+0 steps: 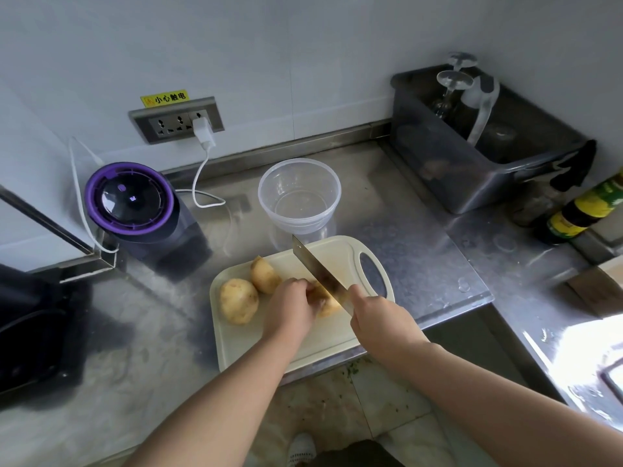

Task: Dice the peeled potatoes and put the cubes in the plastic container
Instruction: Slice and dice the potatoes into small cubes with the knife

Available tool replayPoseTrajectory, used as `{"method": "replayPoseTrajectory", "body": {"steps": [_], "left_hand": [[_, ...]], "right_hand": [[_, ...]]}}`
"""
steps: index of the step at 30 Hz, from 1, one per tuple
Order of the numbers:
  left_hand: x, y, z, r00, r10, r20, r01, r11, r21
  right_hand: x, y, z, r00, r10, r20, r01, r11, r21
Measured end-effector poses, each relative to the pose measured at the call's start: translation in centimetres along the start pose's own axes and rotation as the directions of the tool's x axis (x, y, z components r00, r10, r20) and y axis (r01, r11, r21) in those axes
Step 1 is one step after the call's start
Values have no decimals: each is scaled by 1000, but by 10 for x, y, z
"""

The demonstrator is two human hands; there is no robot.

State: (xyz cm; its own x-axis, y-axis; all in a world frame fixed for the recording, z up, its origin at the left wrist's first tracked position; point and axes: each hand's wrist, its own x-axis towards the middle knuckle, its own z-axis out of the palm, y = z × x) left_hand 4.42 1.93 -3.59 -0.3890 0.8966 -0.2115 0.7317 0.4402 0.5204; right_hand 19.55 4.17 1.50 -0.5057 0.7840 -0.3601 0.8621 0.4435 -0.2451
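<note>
the right hand [377,320] is closed tight round the handle of a cleaver [317,267]; the handle itself is hidden inside the fist. the blade runs up and away to the left from that fist, its edge down in a peeled potato [328,305]. the left hand [291,303], just left of the blade, grips this potato with its fingers curled over the top, knuckles close beside the steel. how deep the cut goes cannot be told, as both hands cover most of the potato. it all sits on a cream cutting board [337,335] with a handle slot just beyond the right fist. left of the holding hand lie two whole peeled potatoes, a round one [238,299] nearer the person and a smaller one [265,274] behind it, touching each other. beyond the cleaver's tip, off the far edge of the board, stands the clear plastic container [300,227], with no cubes in it. farther left of the hands is a purple-lidded appliance [129,198], and a white charger [203,131] is plugged into the wall socket strip [175,121] behind it. far right of the knife hand, on the steel counter [421,251], sit a grey bin [472,170] holding upturned stemmed glasses [453,82] and a dark sauce bottle [586,210].
</note>
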Motion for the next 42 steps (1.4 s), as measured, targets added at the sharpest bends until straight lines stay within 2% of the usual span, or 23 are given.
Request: {"method": "replayPoseTrajectory", "body": {"steps": [5, 18, 30, 42], "left_hand": [[0, 0, 0, 1000, 2, 1, -2, 1000, 14], [2, -3, 1, 999, 42, -22, -41, 999, 21], [5, -6, 4, 999, 36, 2, -36, 999, -18], [3, -6, 4, 1000, 1, -8, -1, 1000, -29]], "right_hand": [[0, 1, 2, 999, 2, 46, 0, 999, -35], [22, -2, 18, 992, 50, 118, -54, 998, 30], [16, -5, -3, 999, 49, -6, -49, 996, 73], [10, -4, 4, 999, 22, 28, -23, 999, 35]]}}
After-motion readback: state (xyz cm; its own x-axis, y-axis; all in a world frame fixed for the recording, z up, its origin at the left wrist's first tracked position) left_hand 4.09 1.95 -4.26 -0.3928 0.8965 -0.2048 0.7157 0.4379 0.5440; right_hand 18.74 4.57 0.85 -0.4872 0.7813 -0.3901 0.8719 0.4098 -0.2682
